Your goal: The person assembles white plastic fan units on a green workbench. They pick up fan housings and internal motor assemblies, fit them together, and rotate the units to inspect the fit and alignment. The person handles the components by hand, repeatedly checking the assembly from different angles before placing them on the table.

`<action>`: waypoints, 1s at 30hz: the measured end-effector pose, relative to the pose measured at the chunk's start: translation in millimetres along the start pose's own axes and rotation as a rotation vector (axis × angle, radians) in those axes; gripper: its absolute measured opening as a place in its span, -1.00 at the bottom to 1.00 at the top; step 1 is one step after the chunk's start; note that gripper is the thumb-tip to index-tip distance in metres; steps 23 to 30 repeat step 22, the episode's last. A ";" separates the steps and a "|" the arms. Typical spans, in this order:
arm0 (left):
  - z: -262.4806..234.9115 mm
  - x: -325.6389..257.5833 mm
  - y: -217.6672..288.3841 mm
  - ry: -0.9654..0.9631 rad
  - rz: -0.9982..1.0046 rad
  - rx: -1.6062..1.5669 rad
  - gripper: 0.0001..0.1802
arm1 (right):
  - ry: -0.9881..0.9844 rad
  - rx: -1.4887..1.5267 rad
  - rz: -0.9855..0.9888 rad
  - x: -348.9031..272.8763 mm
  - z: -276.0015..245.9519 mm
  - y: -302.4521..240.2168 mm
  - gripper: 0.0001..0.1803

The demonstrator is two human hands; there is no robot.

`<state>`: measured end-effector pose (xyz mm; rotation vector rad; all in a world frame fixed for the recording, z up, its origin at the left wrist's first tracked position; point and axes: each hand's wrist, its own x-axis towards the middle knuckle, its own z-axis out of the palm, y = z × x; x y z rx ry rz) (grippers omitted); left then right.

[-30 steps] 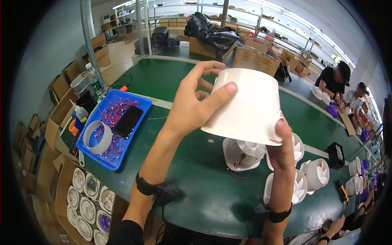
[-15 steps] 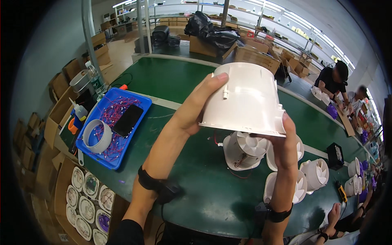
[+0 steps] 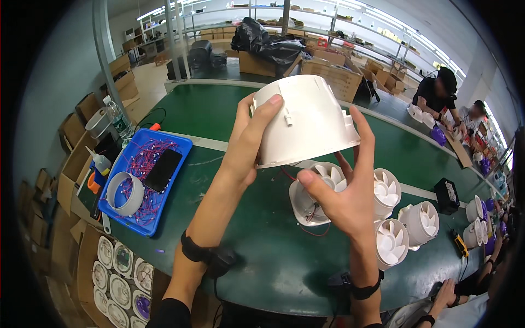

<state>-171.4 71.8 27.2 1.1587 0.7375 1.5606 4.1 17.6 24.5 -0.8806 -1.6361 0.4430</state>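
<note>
A white, tapered plastic housing (image 3: 306, 117), like a wide cup, is held up above the green workbench, its wide rim tilted downward. My left hand (image 3: 249, 131) grips its left side, with the thumb lying on the outer wall near a small peg. Beside the right edge of the housing is my right hand (image 3: 350, 186), fingers spread and thumb off the wall; whether its index finger touches the rim I cannot tell. Under the hands stands a white fan unit (image 3: 309, 199) with thin wires, partly hidden by my right hand.
More white fan units (image 3: 421, 224) stand right on the green bench (image 3: 262, 240). At left, a blue tray (image 3: 150, 227) holds red wires, a black phone (image 3: 163, 170) and a grey ring (image 3: 126, 194). A carton (image 3: 87, 257) with round parts sits below. Co-workers (image 3: 437, 93) are at right.
The housing has moved slightly left and tilted, its right side higher. My right hand has loosened from its lower right rim, and its fingers have spread. My left hand keeps hold.
</note>
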 end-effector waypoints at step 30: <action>12.4 -8.6 -6.7 -0.093 0.140 -0.045 -0.17 | 0.101 -0.220 -0.181 -0.5 -1.4 -1.4 0.14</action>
